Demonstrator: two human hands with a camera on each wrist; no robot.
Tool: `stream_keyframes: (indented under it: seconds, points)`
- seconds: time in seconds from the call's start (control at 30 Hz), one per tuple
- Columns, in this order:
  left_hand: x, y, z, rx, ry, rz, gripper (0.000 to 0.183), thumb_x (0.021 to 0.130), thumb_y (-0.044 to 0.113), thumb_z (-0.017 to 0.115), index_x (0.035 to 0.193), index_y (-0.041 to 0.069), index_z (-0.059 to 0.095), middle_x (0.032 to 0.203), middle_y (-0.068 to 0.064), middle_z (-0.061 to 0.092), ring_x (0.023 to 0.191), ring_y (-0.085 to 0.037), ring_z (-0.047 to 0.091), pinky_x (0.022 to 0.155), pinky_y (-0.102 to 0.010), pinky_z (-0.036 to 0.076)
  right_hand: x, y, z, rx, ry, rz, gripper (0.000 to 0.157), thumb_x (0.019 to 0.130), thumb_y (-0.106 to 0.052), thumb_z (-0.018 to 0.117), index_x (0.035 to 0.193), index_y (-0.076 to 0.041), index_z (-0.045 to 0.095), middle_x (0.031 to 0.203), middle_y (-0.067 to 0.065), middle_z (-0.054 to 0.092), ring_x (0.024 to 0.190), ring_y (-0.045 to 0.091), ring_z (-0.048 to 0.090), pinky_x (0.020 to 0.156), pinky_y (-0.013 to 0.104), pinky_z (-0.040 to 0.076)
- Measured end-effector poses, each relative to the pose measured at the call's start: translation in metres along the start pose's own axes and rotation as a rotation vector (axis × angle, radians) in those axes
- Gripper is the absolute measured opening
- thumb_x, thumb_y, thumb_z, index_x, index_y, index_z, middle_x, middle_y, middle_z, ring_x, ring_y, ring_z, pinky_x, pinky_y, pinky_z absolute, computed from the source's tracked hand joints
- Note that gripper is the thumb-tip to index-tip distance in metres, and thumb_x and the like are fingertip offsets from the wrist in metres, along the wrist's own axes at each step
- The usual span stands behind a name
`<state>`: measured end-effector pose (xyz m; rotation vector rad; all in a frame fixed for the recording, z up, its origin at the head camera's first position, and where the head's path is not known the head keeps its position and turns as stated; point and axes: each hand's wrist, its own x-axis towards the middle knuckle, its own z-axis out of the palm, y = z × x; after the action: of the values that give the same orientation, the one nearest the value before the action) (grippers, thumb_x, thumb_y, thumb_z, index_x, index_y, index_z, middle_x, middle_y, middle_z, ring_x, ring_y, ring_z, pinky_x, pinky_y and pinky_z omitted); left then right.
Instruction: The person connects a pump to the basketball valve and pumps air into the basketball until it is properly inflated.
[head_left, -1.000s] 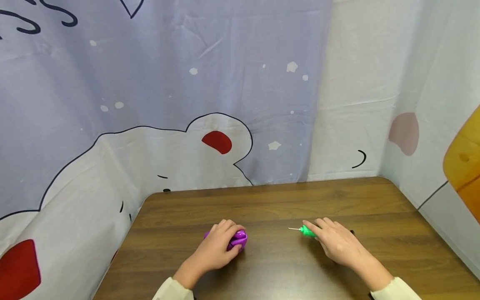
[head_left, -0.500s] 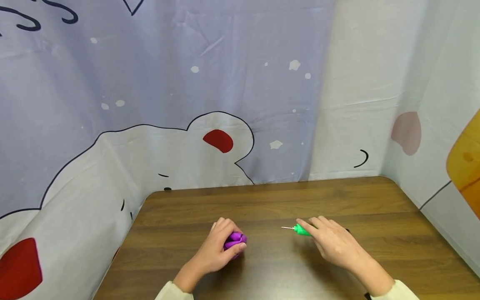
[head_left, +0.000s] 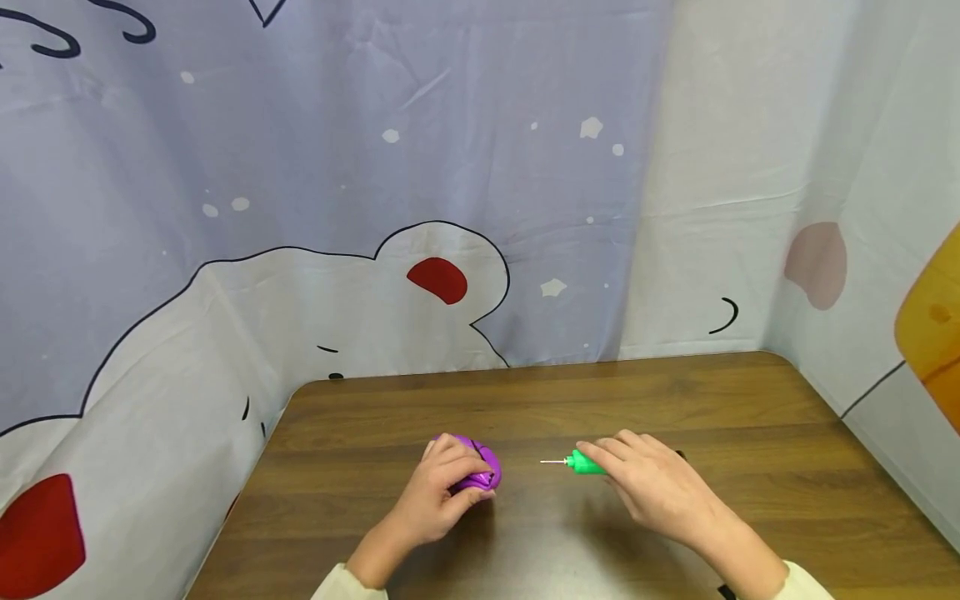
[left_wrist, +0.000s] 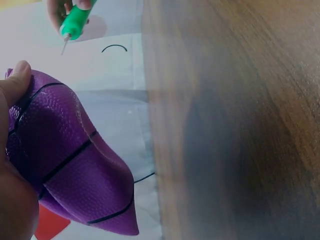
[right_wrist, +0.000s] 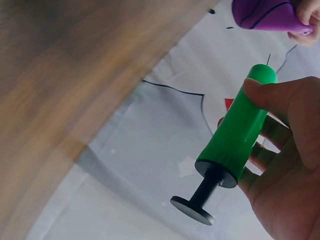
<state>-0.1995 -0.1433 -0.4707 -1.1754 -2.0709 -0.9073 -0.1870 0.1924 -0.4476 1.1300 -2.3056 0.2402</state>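
Observation:
A deflated purple ball [left_wrist: 75,150] with black lines and a pebbled skin is folded in my left hand [head_left: 431,492]. The left thumb [left_wrist: 19,80] presses its near edge while the ball sags to a point at the other end. In my right hand [head_left: 652,483] I grip a green hand ball pump [right_wrist: 235,125], fingers wrapped around its barrel. The pump's thin metal needle [head_left: 553,462] points left at the ball, with a gap between them. Its black plunger handle [right_wrist: 192,210] sticks out at the back. Both things are held above the table.
A brown wood-grain table [head_left: 540,408] lies beneath both hands. Behind it and at both sides hangs a printed cloth [head_left: 337,167] in pale blue and white, with cartoon bears.
My right hand has carried the pump left, bringing the needle closer to the ball. The left hand has turned the ball, so more of its purple side shows above the fingers.

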Motion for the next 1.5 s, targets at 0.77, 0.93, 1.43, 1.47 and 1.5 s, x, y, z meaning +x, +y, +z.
stream_keyframes:
  seconds: [0.77,0.93,1.43,1.47,1.5]
  points:
    - [0.004,0.008,0.001,0.174,0.042,0.101,0.033,0.074,0.02,0.082,0.107,0.016,0.077,0.099,0.006,0.075,0.096,-0.016,0.062,0.089,-0.04,0.043,0.023,-0.027,-0.013,-0.048,0.135,-0.115,0.049,0.112,-0.026,0.024,0.126,-0.013,0.069,0.106,-0.002,0.068,0.094,0.02,0.063,0.081,0.034,0.055]
    - [0.004,0.008,0.002,0.173,0.093,0.121,0.034,0.077,0.021,0.08,0.111,0.015,0.077,0.101,0.005,0.075,0.097,-0.017,0.063,0.09,-0.042,0.042,0.027,-0.031,-0.013,-0.037,0.2,-0.134,0.044,0.111,-0.023,0.03,0.125,-0.011,0.07,0.104,-0.003,0.069,0.091,0.021,0.063,0.077,0.034,0.056]
    - [0.006,0.009,0.005,0.218,0.178,0.162,0.033,0.079,0.022,0.077,0.11,0.012,0.078,0.097,0.004,0.075,0.092,-0.018,0.06,0.088,-0.042,0.041,0.033,-0.038,-0.009,0.016,0.273,-0.129,0.04,0.11,-0.024,0.037,0.126,-0.008,0.07,0.105,-0.004,0.072,0.087,0.018,0.062,0.074,0.033,0.055]
    - [0.006,0.009,0.004,0.225,0.176,0.165,0.033,0.079,0.021,0.077,0.11,0.012,0.077,0.097,0.004,0.075,0.092,-0.018,0.06,0.088,-0.041,0.041,0.033,-0.038,-0.009,0.018,0.273,-0.129,0.04,0.11,-0.024,0.037,0.126,-0.008,0.07,0.105,-0.004,0.072,0.087,0.018,0.062,0.074,0.033,0.055]
    - [0.006,0.01,0.004,0.231,0.172,0.167,0.033,0.078,0.021,0.077,0.11,0.012,0.078,0.096,0.004,0.075,0.092,-0.018,0.06,0.087,-0.041,0.041,0.033,-0.038,-0.009,0.02,0.273,-0.13,0.039,0.109,-0.023,0.038,0.126,-0.008,0.07,0.105,-0.004,0.072,0.086,0.018,0.062,0.074,0.033,0.055]
